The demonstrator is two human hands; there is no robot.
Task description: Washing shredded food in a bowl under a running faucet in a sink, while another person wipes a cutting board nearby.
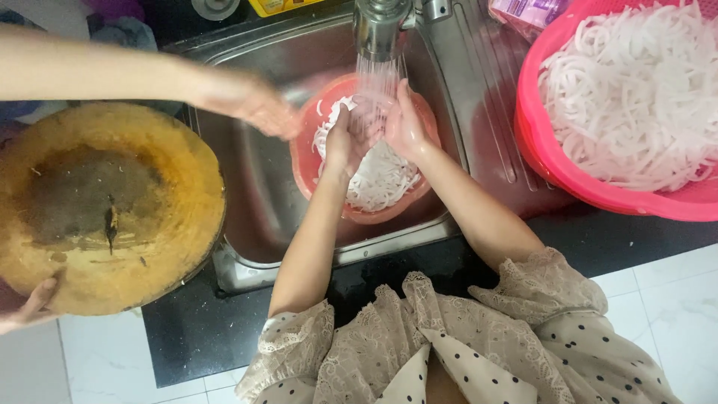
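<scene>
Steel: the sink [254, 187] is brushed stainless metal, wet and glossy, sunk into a black tabletop [194, 337]; a ribbed draining board runs along its right side.
Tap: a metal spout [380, 26] at the top pours a fine spray of water straight down onto your hands.
Small basket: a round, salmon-red plastic basket [307, 161] sits inside the sink under the spray, holding a loose heap of white noodles [378, 179], thin, soft, wet strands tangled together.
Your left hand: your left hand [342, 142] is held over the basket in the water, fingers [344, 114] loosely together and slightly curled, gripping nothing that you can make out.
Your right hand: your right hand [404, 123] faces the left one just beside it, palm inward, fingers [404, 91] relaxed and partly open under the stream, holding nothing.
Large basket: a bigger bright-pink plastic basket [550, 168] rests on the draining board to the right, piled with the same pale strands.
Other person: another person's hand [265, 112] reaches in from the left over the sink, near the small basket's rim; whether it touches is unclear. A second hand [26, 307] steadies a round, worn wooden chopping board [105, 206], yellow-brown with a dark stained centre.
Sleeves: your cream lace cuffs and dotted fabric [523, 344] hang at the bottom.
</scene>
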